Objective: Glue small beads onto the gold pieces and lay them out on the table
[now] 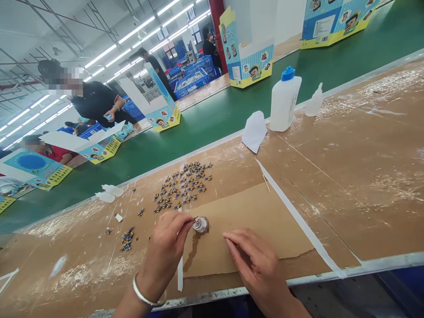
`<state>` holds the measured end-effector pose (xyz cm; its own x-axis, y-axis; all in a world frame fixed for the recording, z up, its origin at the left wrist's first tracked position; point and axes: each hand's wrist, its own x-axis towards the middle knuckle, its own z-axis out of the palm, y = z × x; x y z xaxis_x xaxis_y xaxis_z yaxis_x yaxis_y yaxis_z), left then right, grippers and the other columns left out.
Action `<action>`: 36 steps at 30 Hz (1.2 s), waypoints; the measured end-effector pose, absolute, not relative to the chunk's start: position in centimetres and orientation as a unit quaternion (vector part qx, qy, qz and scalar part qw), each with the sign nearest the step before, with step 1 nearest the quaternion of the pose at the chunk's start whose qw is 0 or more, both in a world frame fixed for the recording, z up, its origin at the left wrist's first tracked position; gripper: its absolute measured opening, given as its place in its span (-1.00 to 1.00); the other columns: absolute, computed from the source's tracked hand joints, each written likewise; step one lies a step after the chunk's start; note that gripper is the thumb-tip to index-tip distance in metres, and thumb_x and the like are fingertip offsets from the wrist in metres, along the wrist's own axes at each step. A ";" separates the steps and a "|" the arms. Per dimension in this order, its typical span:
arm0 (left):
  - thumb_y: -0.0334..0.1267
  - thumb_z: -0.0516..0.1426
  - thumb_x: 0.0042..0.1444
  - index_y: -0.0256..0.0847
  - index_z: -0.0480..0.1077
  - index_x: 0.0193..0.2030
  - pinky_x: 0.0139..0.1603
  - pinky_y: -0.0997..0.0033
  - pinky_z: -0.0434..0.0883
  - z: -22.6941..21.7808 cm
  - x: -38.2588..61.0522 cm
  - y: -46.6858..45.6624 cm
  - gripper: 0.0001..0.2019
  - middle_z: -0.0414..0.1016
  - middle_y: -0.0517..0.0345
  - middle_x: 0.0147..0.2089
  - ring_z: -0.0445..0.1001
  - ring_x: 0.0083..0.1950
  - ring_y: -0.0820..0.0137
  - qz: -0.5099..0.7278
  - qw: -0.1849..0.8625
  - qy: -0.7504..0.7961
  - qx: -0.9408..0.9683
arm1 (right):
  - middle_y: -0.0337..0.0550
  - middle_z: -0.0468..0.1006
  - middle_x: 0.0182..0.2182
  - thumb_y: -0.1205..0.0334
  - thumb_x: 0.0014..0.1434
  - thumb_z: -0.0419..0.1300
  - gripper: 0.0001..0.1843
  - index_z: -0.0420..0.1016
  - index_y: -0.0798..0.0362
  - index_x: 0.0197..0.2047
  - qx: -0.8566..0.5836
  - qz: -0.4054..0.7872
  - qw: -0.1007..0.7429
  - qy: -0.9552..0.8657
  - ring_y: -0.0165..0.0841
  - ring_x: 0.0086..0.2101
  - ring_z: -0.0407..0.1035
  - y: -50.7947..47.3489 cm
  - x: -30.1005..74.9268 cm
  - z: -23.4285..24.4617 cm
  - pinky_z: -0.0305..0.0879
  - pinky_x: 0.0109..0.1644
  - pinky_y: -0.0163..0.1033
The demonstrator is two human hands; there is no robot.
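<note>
My left hand [167, 240], with a silvery bangle [142, 293] on the wrist, is closed in a pinch at the rim of a small round pot [201, 225] with whitish-grey content. What its fingertips hold is too small to make out. To the right, over the cardboard sheet [228, 256], my right hand [256, 263] has thumb and forefinger drawn together. Anything between them is too small to tell. Many small blue and gold pieces [182, 185] lie spread beyond the pot. A tighter heap of such pieces [127, 238] lies left of my left hand.
A white bottle with a blue cap [285, 104], a small squeeze bottle [314, 104] and a crumpled white paper [255, 131] stand along the table's far edge. Two more small bottles [111, 192] lie at left. Beyond runs a green belt [205, 119] with printed cartons [250, 66]; people work behind it.
</note>
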<state>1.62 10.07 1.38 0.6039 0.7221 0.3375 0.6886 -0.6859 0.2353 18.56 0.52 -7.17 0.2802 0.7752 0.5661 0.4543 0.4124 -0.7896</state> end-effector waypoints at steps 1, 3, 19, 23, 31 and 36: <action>-0.26 0.07 0.17 -0.11 0.45 -0.27 -0.12 0.29 0.40 1.4 1.8 10.2 -0.88 0.55 0.12 -0.27 0.49 -0.21 0.32 0.200 0.033 0.389 0.899 | -0.16 0.46 -0.29 0.46 0.19 0.05 -0.77 0.36 0.05 -0.10 -0.526 0.132 0.604 -0.584 -0.42 -0.28 0.37 0.5 18.5 -7.1 0.34 -0.18 -0.28; -0.26 0.07 0.17 -0.12 0.45 -0.28 -0.17 0.31 0.40 1.4 2.1 10.3 -0.88 0.55 0.12 -0.29 0.49 -0.25 0.33 0.193 0.028 0.386 0.902 | -0.17 0.45 -0.30 0.47 0.19 0.06 -0.77 0.36 0.06 -0.10 -0.525 0.132 0.607 -0.581 -0.44 -0.28 0.36 0.5 18.5 -6.9 0.33 -0.17 -0.29; -0.34 0.14 0.11 -0.16 0.46 -0.29 -0.20 0.28 0.38 1.6 2.6 10.7 -0.93 0.56 0.13 -0.31 0.48 -0.26 0.32 0.131 0.022 0.400 0.907 | -0.19 0.44 -0.31 0.49 0.18 0.06 -0.78 0.35 0.07 -0.12 -0.525 0.138 0.622 -0.564 -0.45 -0.29 0.33 0.1 18.7 -6.6 0.31 -0.19 -0.30; -0.37 0.16 0.09 -0.17 0.46 -0.32 -0.21 0.30 0.37 1.9 3.0 11.0 -0.94 0.57 0.15 -0.33 0.49 -0.29 0.33 0.126 0.024 0.392 0.911 | -0.18 0.44 -0.31 0.50 0.17 0.07 -0.77 0.35 0.08 -0.13 -0.523 0.141 0.623 -0.565 -0.46 -0.28 0.33 0.1 18.7 -6.7 0.30 -0.19 -0.30; -0.36 0.14 0.10 -0.16 0.47 -0.35 -0.21 0.31 0.37 2.4 3.2 11.0 -0.92 0.57 0.18 -0.36 0.50 -0.30 0.34 0.092 0.061 0.421 0.900 | -0.19 0.45 -0.31 0.49 0.17 0.06 -0.78 0.36 0.07 -0.13 -0.521 0.138 0.625 -0.565 -0.47 -0.29 0.35 0.2 18.8 -6.6 0.32 -0.19 -0.31; -0.35 0.14 0.09 -0.17 0.49 -0.34 -0.17 0.29 0.36 2.3 3.1 11.1 -0.92 0.58 0.14 -0.33 0.50 -0.28 0.33 0.104 0.050 0.427 0.897 | -0.20 0.45 -0.31 0.49 0.17 0.07 -0.78 0.37 0.08 -0.13 -0.523 0.134 0.622 -0.567 -0.47 -0.29 0.36 0.1 18.7 -6.8 0.33 -0.18 -0.31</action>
